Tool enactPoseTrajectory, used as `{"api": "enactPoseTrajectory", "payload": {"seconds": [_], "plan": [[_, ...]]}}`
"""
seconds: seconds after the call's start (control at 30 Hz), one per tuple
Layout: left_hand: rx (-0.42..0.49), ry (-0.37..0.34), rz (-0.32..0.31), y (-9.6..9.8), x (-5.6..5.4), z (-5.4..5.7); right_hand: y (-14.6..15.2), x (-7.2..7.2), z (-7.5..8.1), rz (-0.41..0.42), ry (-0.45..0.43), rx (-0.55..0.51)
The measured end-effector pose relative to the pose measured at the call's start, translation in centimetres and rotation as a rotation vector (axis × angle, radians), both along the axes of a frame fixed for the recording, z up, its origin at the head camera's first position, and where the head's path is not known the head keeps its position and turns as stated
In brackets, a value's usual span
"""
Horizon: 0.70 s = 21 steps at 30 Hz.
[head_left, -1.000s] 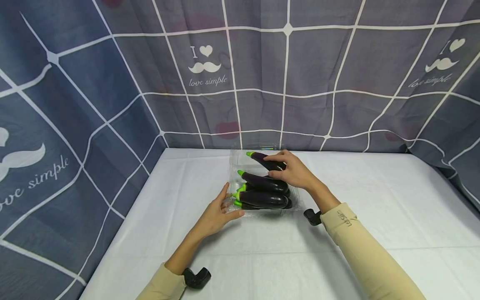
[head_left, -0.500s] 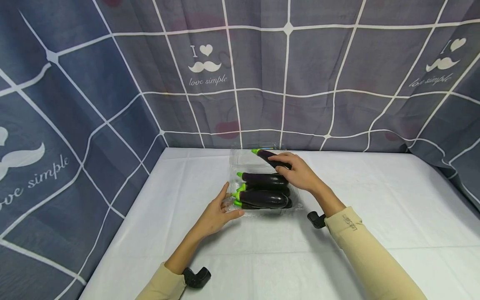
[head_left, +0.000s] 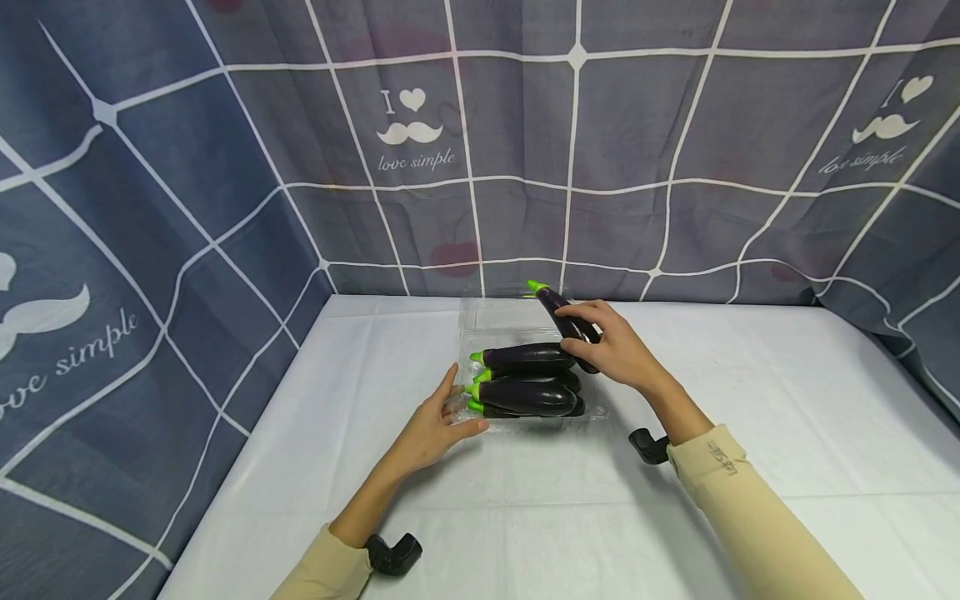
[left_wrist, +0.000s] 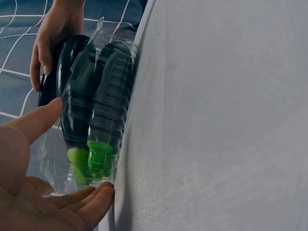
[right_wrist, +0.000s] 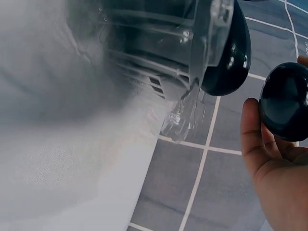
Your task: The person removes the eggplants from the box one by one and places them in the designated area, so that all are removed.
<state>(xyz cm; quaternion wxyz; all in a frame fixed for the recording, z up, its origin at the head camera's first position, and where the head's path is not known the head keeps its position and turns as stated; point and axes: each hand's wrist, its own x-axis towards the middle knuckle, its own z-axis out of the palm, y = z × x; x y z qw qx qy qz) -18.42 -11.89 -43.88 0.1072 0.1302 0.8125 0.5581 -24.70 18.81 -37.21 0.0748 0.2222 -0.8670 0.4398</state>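
Inside R hand [head_left: 613,346], 1 eggplant [head_left: 574,327] held aslant w/ green tip [head_left: 536,286] fwd.

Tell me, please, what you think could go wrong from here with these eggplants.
The held eggplant might slip, since the right hand grips it at a tilt with its smooth, glossy skin.

The piled eggplants could roll if bumped, as some rise above the rim of the clear container.

That container could shift if knocked; only the left hand is at its side.
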Motion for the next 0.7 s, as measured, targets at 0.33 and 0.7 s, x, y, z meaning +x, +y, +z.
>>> {"api": "enactPoseTrajectory", "payload": {"seconds": [0.33,0.7], "plan": [[0.002,-0.002,0.0,0.0,0.1,0.1,1.3,1.1,0.0,-0.029,-0.011,-0.005],[-0.003,0.001,0.001,0.0,0.1,0.2,2.8,2.0,-0.5,-0.086,0.026,0.002]]}}
